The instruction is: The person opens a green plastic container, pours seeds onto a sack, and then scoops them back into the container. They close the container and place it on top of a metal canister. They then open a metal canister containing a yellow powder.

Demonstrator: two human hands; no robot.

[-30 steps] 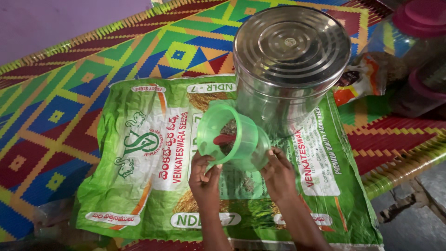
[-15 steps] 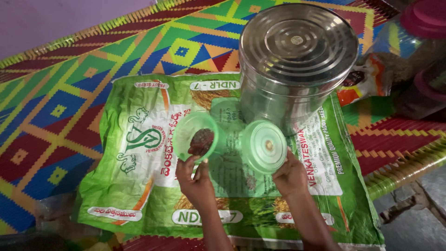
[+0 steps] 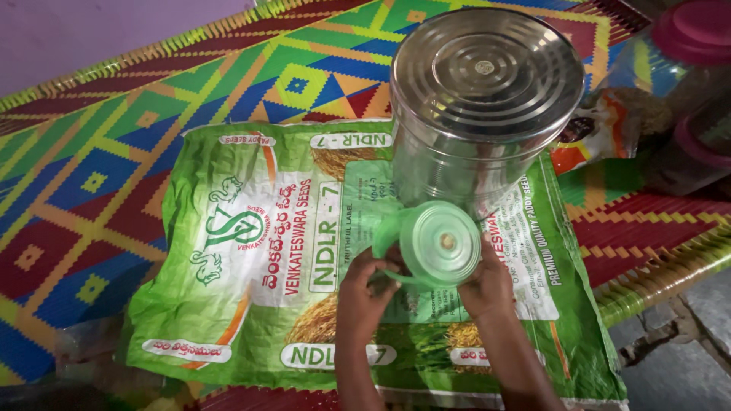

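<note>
My left hand [image 3: 364, 288] grips a small translucent green container [image 3: 388, 242] from its lower left side. A round green lid [image 3: 441, 243] is in my right hand [image 3: 487, 281], held tilted and partly over the container's mouth. The container's contents are hidden by the lid. Both hands are over a flat green printed seed sack [image 3: 251, 259] spread on the mat. A large shiny steel drum with a ribbed lid [image 3: 483, 99] stands on the sack just behind the hands.
A bright woven mat with geometric patterns [image 3: 99, 175] covers the floor. At the right are clear jars with pink lids [image 3: 693, 46] and a small printed pouch [image 3: 598, 133]. Bare grey floor [image 3: 685, 358] shows at the lower right beyond the mat's edge.
Half a second ago the open container and the lid were held apart, showing dark contents. Now my right hand has brought the lid against the container's mouth.
</note>
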